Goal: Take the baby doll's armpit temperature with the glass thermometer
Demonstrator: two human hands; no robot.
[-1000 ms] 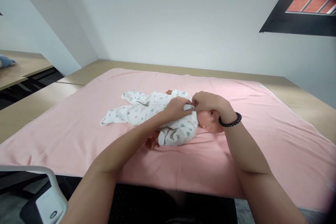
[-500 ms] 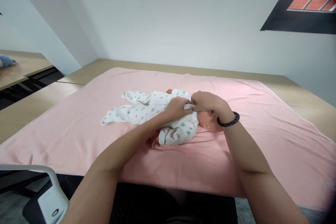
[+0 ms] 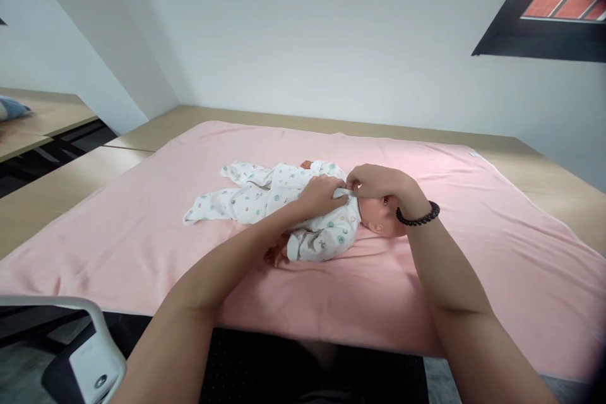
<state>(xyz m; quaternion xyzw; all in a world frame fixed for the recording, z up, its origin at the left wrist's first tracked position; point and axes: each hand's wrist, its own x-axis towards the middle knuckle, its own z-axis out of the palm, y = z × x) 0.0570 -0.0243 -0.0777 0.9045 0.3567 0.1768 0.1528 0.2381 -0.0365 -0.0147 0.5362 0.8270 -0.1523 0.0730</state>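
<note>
A baby doll [image 3: 377, 214] lies on its back with its head to the right and its feet to the left. It wears a white footed romper [image 3: 255, 203] with small coloured prints. My left hand [image 3: 322, 194] rests on the chest, fingers closed on the romper's front edge near the neck. My right hand [image 3: 374, 180] pinches the collar from the head side and covers part of the doll's face. A fold of white cloth shows between the two hands. Whatever lies under the fingertips is hidden.
A pink blanket [image 3: 142, 233] covers most of the wooden table [image 3: 544, 170] under the doll. A white wall stands behind, with a dark-framed window [image 3: 530, 31] at upper right. A white chair armrest [image 3: 97, 360] is at lower left. Another table [image 3: 52, 107] stands at far left.
My right hand has shifted slightly to the right at the collar, and its fingers have changed position a little. My left hand stays on the romper.
</note>
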